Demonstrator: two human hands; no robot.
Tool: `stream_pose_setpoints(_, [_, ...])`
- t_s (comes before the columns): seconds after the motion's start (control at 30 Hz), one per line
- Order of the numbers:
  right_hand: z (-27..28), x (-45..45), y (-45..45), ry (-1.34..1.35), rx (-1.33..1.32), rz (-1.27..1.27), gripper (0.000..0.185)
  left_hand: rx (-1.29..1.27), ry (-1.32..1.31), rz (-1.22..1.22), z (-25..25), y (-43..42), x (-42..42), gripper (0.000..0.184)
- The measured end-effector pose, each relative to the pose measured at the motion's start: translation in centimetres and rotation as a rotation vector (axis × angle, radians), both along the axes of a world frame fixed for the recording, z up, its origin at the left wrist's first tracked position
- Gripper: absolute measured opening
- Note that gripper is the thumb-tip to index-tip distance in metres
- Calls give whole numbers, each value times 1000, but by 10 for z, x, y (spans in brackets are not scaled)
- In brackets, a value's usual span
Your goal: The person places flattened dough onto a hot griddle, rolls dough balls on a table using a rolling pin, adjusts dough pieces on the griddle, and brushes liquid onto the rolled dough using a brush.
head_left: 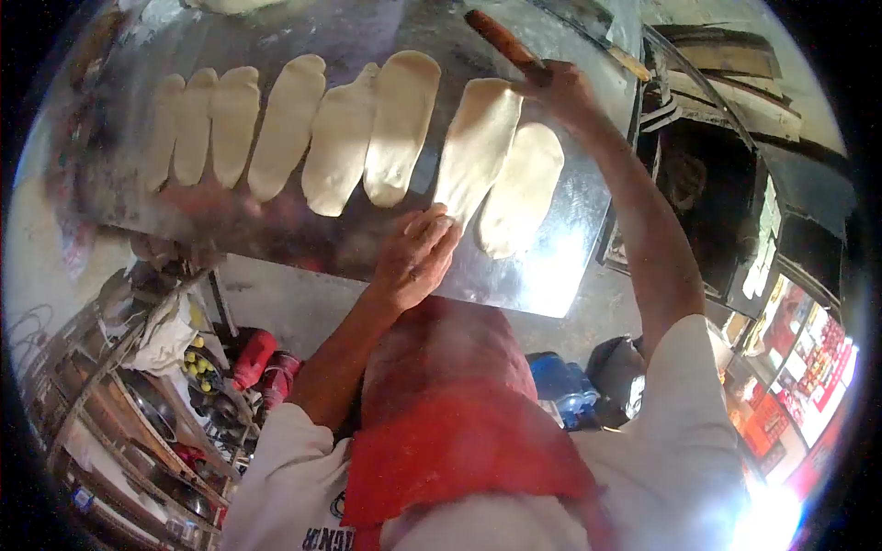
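Observation:
A long, flattened piece of dough (480,129) lies stretched on the metal table (303,253). My left hand (419,250) is closed on its near end, fingers pinched together. At its far end, my right hand (559,89) grips a wooden rolling pin (501,41) and touches the dough's upper corner. Just right of the stretched piece, partly against it, lies another flat oval of dough (524,188). Several more dough ovals (287,129) stand in a row to the left, the nearest one (401,129) left of the stretched piece.
More dough (234,4) shows at the table's far edge. To the right stands a dark open metal cabinet (694,202). Below the table are blue plastic bottles (562,390), a black bag (616,376) and a red container (254,356). Cluttered shelves (138,404) fill the lower left.

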State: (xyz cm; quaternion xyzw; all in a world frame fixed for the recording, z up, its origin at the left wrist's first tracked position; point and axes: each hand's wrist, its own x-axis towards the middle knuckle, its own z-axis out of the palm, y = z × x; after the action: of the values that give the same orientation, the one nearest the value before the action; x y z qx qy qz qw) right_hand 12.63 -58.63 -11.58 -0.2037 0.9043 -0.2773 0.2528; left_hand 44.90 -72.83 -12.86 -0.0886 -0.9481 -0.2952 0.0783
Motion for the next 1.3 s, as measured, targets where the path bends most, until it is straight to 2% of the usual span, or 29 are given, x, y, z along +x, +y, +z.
stream_pose_setpoints(0.03, [3,-2,-5,4,-3,8,42,47,15,-9,2,-4,1,39])
stream_pose_setpoints(0.1, [11,-2,-21,242,-38,10,40,83,36,-10,5,-14,1,40])
stream_pose_setpoints(0.13, [-7,-2,-41,127,-123,-46,44,-52,52,86,4,-18,3,41])
stream_pose_setpoints(0.17, [-42,-3,-55,133,-286,40,47,-189,70,180,4,-23,5,42])
stream_pose_setpoints(0.2, [-23,11,-77,134,-153,94,45,-148,34,305,2,-30,2,40])
stream_pose_setpoints(0.23, [-3,26,-97,135,-20,150,43,-155,32,306,-1,-40,1,40])
stream_pose_setpoints(0.27, [-10,30,-108,133,-30,153,43,-179,29,272,-5,-53,-1,38])
stream_pose_setpoints(0.33, [-31,38,-126,375,24,170,33,-205,15,220,2,-65,-8,32])
stream_pose_setpoints(0.37, [-32,35,-126,368,24,180,33,-204,6,228,6,-69,-7,32])
stream_pose_setpoints(0.43, [-22,17,-116,146,-184,273,27,-181,-51,162,9,-78,-9,32])
stream_pose_setpoints(0.47, [-6,14,-114,18,-164,209,26,-158,54,149,17,-80,-8,25])
stream_pose_setpoints(0.5, [-2,10,-109,12,-152,212,26,-146,49,152,27,-75,-4,25])
stream_pose_setpoints(0.57, [4,1,-101,113,-339,112,27,-225,36,70,40,-71,0,27])
stream_pose_setpoints(0.63, [-19,-8,-95,170,-376,96,33,-216,93,83,17,-66,4,28])
stream_pose_setpoints(0.7, [11,3,-91,105,88,97,40,-135,93,95,5,-65,3,33])
stream_pose_setpoints(0.73, [-9,-9,-82,212,105,117,50,-131,90,91,1,-65,9,33])
stream_pose_setpoints(0.77, [-21,-19,-69,130,24,89,53,-146,57,80,10,-64,13,39])
stream_pose_setpoints(0.83, [-11,-23,-38,274,40,306,50,-167,52,70,14,-59,11,46])
stream_pose_setpoints(0.87, [-10,-15,-29,280,45,305,50,-178,106,97,13,-49,10,50])
stream_pose_setpoints(0.9, [-12,-4,-18,187,52,276,47,-191,162,124,14,-38,7,54])
stream_pose_setpoints(0.93, [-14,3,-9,89,58,239,44,-211,-83,48,16,-24,3,60])
stream_pose_setpoints(0.97, [-16,4,-4,87,61,228,44,-209,-82,37,16,-10,-5,60])
stream_pose_setpoints(1.03, [-20,3,-6,-118,-40,133,40,-106,-116,-66,13,8,-22,60])
stream_pose_setpoints(1.07, [-19,5,-8,188,-53,216,38,-61,-148,-109,1,15,-20,58])
stream_pose_setpoints(1.17, [3,3,-15,308,-93,41,36,-123,-58,-60,-8,20,-17,54])
stream_pose_setpoints(1.23, [-16,-3,-2,303,-158,16,39,-125,-42,-43,-6,26,-17,52])
stream_pose_setpoints(1.3, [-10,-1,5,261,85,40,44,-129,-49,-33,-8,25,-17,55])
